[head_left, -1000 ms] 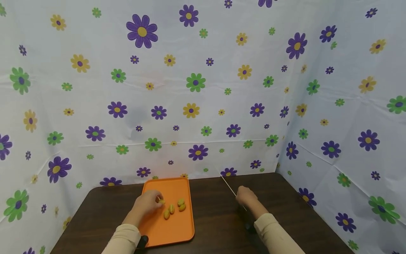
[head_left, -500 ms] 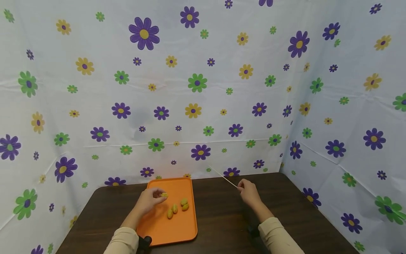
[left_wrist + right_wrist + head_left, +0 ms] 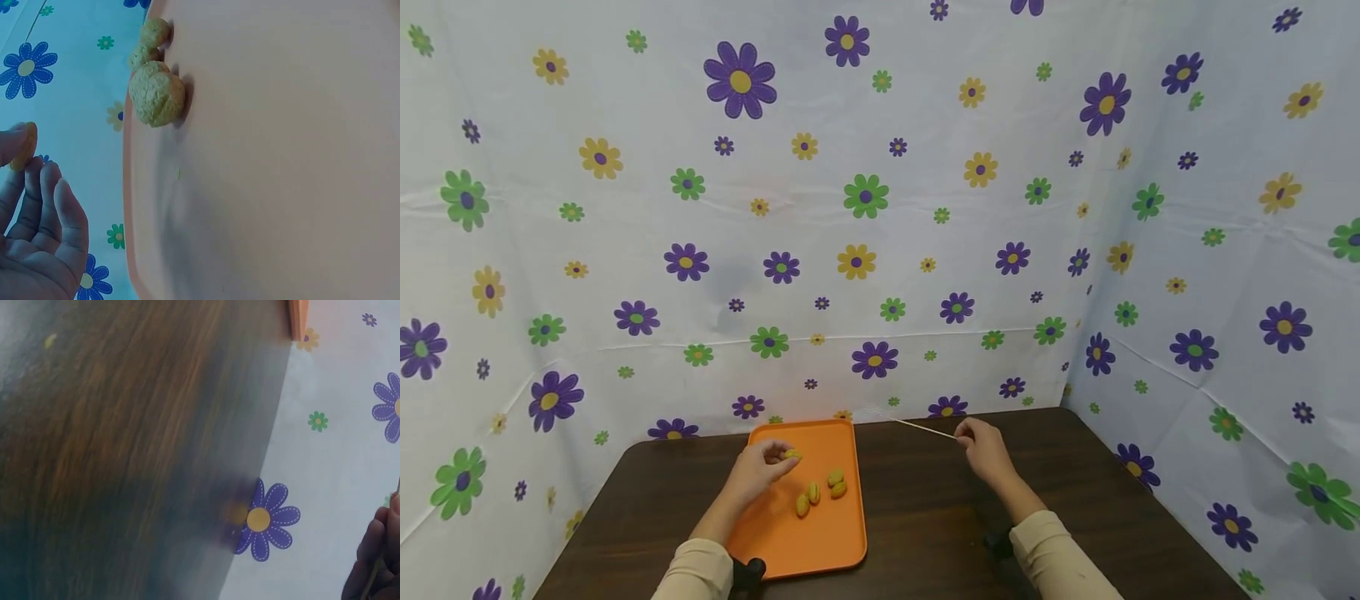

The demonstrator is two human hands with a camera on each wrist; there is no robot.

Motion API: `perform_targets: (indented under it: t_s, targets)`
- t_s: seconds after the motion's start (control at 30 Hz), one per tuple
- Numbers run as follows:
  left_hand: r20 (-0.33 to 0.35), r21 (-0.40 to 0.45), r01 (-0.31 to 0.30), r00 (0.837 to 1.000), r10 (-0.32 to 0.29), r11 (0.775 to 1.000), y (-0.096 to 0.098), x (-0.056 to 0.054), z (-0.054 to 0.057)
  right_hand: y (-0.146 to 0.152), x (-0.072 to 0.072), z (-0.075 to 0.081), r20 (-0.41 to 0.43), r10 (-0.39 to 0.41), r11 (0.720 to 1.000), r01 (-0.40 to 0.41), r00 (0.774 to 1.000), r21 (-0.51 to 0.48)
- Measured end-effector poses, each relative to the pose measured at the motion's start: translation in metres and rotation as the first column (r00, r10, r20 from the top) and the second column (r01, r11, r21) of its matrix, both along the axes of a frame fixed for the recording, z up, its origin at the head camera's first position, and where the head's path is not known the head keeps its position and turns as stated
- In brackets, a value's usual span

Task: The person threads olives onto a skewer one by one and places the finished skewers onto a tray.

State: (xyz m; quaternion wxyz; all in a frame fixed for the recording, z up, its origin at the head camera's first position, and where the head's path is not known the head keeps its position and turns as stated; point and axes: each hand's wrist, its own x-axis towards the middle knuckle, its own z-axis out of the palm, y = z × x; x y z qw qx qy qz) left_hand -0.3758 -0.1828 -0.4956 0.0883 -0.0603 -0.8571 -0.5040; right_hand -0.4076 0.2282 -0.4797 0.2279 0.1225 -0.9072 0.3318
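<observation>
Your thin stick [image 3: 925, 429] points flatter than half a second ago, tip lower and farther left; your left hand [image 3: 752, 473] barely differs. Nearest, on the table [image 3: 925, 525], the orange tray [image 3: 820, 546] carries four loose yellow pieces [image 3: 802, 505], clustered toward its right side. Lumpy surface; likely light, dry, perhaps crumbly, so take them by the sides, gently. Just beyond, over the tray, your left hand pinches a held piece [image 3: 26, 147] between thumb and fingertip, other fingers bent and not tightly closed. Right hand [image 3: 987, 452], off the tray's right side, nips the stick at one end, fingers curled in. Stick probably light, springy, easily snapped; hold it close to the end doing the work. Farthest, its tip fades against the flowered cloth [image 3: 805, 367], apart from the held piece.
</observation>
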Motion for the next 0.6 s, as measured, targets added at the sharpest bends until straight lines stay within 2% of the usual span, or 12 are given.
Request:
perform_targets:
  t_s: [0.27,0.43,0.6]
  targets:
    - [0.032,0.081,-0.007,0.999,0.004,0.997,0.003,-0.001,0.000,-0.014,-0.002,0.008,0.016,-0.038,0.999,0.038,0.999,-0.016]
    - [0.025,0.125,0.021,0.999,-0.024,0.992,0.005,-0.001,0.000,-0.027,-0.001,0.014,0.009,-0.024,1.000,0.024,1.000,-0.006]
    - [0.033,0.165,0.032,0.999,-0.038,0.986,0.008,0.002,-0.001,-0.037,-0.002,0.012,-0.020,0.006,1.000,-0.005,1.000,0.016]
